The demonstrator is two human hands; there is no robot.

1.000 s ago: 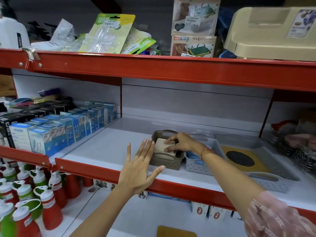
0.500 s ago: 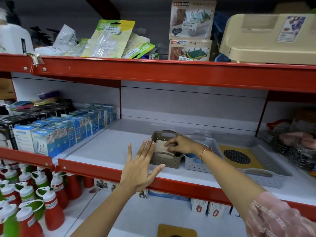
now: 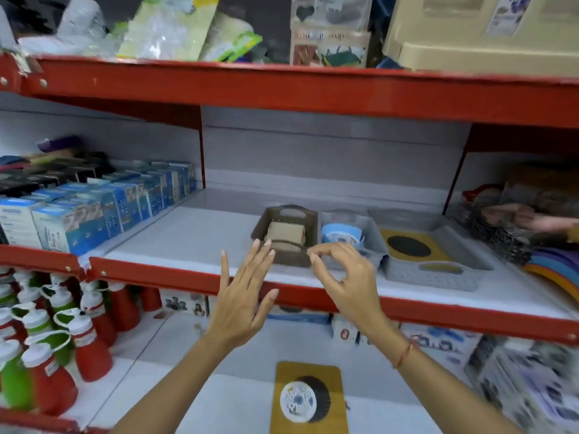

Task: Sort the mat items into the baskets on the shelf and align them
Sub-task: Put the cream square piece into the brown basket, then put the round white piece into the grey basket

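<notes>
The right hand (image 3: 346, 278) has pulled back off the brown basket (image 3: 286, 234), loosely curled and empty; the left hand (image 3: 242, 296) hovers open. The beige mats (image 3: 283, 234) now sit inside, so probably next comes the mat (image 3: 308, 399) on the lower shelf

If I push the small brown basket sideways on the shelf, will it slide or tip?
The brown basket probably slides: it looks low and flat-bottomed on the smooth white shelf. It seems light plastic, so the beige items inside may shift.
</notes>
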